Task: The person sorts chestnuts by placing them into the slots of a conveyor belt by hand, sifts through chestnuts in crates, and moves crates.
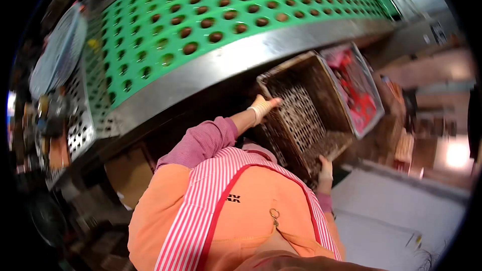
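Observation:
Both my hands are on a worn, dark brown crate [329,90] with a perforated, slatted bottom. It is tilted, its open side facing up toward me, and I see nothing inside but dirt. My left hand [262,109], in a pale covering with bare fingertips, is closed on the crate's left rim, thumb over the edge. At the lower right corner my right hand [325,169] grips the other end; most of its fingers are hidden behind the wall. Beside the crate's far wall is a grey bin [375,93] with red and pink plastic in it.
A green panel [221,2] full of round holes lies ahead, edged by a metal rim [241,52]. At the left are a perforated metal tray [80,120] and a pale blue basket [63,52]. A pale flat surface [396,216] lies at the lower right.

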Action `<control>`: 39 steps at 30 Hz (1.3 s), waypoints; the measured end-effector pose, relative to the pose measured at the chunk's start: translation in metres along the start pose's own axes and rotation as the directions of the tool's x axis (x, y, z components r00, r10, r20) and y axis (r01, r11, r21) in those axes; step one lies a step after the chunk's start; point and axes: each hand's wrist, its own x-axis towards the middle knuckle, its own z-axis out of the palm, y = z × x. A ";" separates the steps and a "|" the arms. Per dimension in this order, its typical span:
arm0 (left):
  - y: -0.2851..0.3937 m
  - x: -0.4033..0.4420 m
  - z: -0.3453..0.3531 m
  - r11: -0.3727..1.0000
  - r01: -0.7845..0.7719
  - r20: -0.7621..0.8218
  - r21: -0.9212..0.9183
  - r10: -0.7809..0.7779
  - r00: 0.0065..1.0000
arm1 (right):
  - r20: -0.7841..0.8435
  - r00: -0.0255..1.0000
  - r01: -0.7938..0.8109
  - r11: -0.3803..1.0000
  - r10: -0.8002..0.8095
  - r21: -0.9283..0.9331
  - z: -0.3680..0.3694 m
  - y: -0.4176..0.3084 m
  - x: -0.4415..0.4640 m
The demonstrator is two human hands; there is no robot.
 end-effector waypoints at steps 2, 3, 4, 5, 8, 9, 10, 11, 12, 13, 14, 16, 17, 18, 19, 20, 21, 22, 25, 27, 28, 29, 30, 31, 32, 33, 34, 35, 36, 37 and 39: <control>-0.039 0.071 0.018 0.992 0.033 -0.265 0.124 0.001 0.964 | -0.211 0.977 -0.023 0.986 -0.013 -0.166 -0.015 0.018 0.033; -0.027 0.056 0.025 0.991 0.050 -0.327 0.122 -0.007 0.945 | -0.180 0.984 -0.012 0.995 -0.005 -0.095 -0.018 0.026 0.034; -0.033 0.059 0.028 0.993 -0.013 -0.421 0.118 0.062 0.905 | -0.146 0.989 -0.006 0.999 0.000 -0.039 -0.019 0.027 0.028; -0.044 0.069 0.019 0.994 0.030 -0.361 0.107 0.011 0.933 | -0.121 0.984 0.126 0.991 -0.132 -0.050 -0.015 0.034 0.020; -0.092 0.051 0.012 0.984 -0.159 -0.298 0.078 0.175 0.938 | -0.206 0.969 0.136 0.990 -0.138 -0.022 -0.008 0.045 -0.045; -0.113 0.050 0.021 0.976 -0.207 -0.414 0.071 0.218 0.884 | -0.223 0.971 0.092 0.995 -0.084 0.026 -0.015 0.049 -0.068; -0.093 -0.004 0.029 0.981 -0.195 -0.351 -0.009 0.179 0.919 | -0.231 0.972 0.049 0.996 -0.032 0.069 -0.023 0.055 -0.089; -0.093 -0.020 0.031 0.964 -0.264 -0.316 0.031 0.260 0.912 | -0.203 0.978 0.060 0.996 -0.044 0.071 -0.031 0.057 -0.103; -0.092 -0.030 0.030 0.968 -0.238 -0.267 0.074 0.249 0.931 | -0.160 0.986 0.067 0.995 -0.056 0.069 -0.043 0.061 -0.110; -0.051 -0.091 0.031 0.963 -0.267 -0.211 0.027 0.267 0.941 | -0.106 0.993 0.050 0.998 -0.055 -0.049 -0.075 0.079 -0.109; -0.053 -0.097 0.034 0.932 -0.341 -0.252 0.121 0.361 0.898 | -0.046 0.998 0.043 0.984 -0.052 -0.172 -0.097 0.092 -0.090; -0.028 -0.144 0.025 0.931 -0.279 -0.199 0.237 0.327 0.924 | -0.064 0.988 0.141 0.990 -0.140 0.012 0.001 0.038 -0.163; -0.021 -0.154 0.020 0.915 -0.308 -0.154 0.262 0.355 0.922 | 0.028 0.991 0.124 0.984 -0.129 0.125 0.011 0.042 -0.153; -0.008 -0.169 0.015 0.886 -0.381 -0.162 0.266 0.430 0.888 | 0.110 0.987 0.089 0.969 -0.117 0.228 0.009 0.042 -0.146; -0.003 -0.179 0.009 0.863 -0.443 -0.131 0.244 0.481 0.867 | 0.179 0.977 0.048 0.941 -0.114 0.334 0.004 0.045 -0.140; 0.006 -0.190 0.003 0.835 -0.506 -0.098 0.217 0.534 0.840 | 0.243 0.963 0.001 0.903 -0.117 0.429 0.006 0.036 -0.134; 0.016 -0.206 -0.005 0.817 -0.551 -0.085 0.168 0.569 0.818 | 0.296 0.944 0.025 0.925 -0.147 0.380 0.011 0.022 -0.124; 0.027 -0.224 -0.014 0.793 -0.597 -0.075 0.119 0.607 0.791 | 0.352 0.919 0.053 0.942 -0.175 0.330 0.019 0.004 -0.114; 0.033 -0.250 -0.044 0.428 -0.904 -0.103 -0.020 0.898 0.427 | 0.451 0.824 0.203 0.922 -0.343 0.330 0.074 -0.030 -0.083; 0.044 -0.257 -0.061 0.190 -0.980 -0.256 0.053 0.952 0.171 | 0.454 0.803 0.274 0.916 -0.386 0.294 0.139 -0.069 -0.103; 0.048 -0.277 -0.072 0.130 -0.991 -0.312 0.044 0.944 0.110 | 0.415 0.796 0.356 0.896 -0.440 0.267 0.167 -0.089 -0.114; 0.050 -0.304 -0.083 0.067 -0.997 -0.394 0.029 0.918 0.051 | 0.376 0.780 0.437 0.866 -0.500 0.243 0.192 -0.106 -0.122; 0.050 -0.327 -0.091 -0.006 -1.000 -0.463 0.022 0.886 -0.016 | 0.595 0.625 0.426 0.860 -0.504 0.281 0.208 -0.127 -0.107; 0.049 -0.347 -0.097 -0.070 -0.996 -0.519 0.053 0.850 -0.087 | 0.772 0.426 0.398 0.864 -0.473 0.309 0.224 -0.147 -0.091; 0.048 -0.361 -0.102 -0.205 -0.978 -0.571 0.043 0.798 -0.192 | 0.790 0.362 0.437 0.838 -0.495 0.326 0.252 -0.163 -0.082; 0.040 -0.348 -0.119 -0.057 -0.962 -0.581 0.268 0.787 -0.209 | 0.804 0.296 0.472 0.811 -0.516 0.346 0.280 -0.179 -0.072; 0.028 -0.386 -0.122 -0.033 -0.977 -0.610 0.211 0.777 -0.158 | 0.814 0.229 0.503 0.781 -0.533 0.370 0.309 -0.195 -0.061; 0.020 -0.399 -0.123 -0.066 -0.980 -0.667 0.185 0.724 -0.175 | 0.783 0.240 0.519 0.757 -0.574 0.397 0.347 -0.187 -0.137; 0.011 -0.408 -0.126 -0.100 -0.982 -0.715 0.162 0.674 -0.186 | 0.749 0.251 0.536 0.732 -0.614 0.420 0.385 -0.179 -0.213; -0.008 -0.418 -0.140 -0.009 -0.886 -0.609 0.464 0.723 -0.326 | 0.777 0.192 0.531 0.730 -0.599 0.431 0.406 -0.184 -0.205; -0.062 -0.437 -0.173 0.117 -0.433 -0.314 0.894 0.852 -0.418 | 0.904 -0.024 0.504 0.776 -0.427 0.380 0.453 -0.204 -0.166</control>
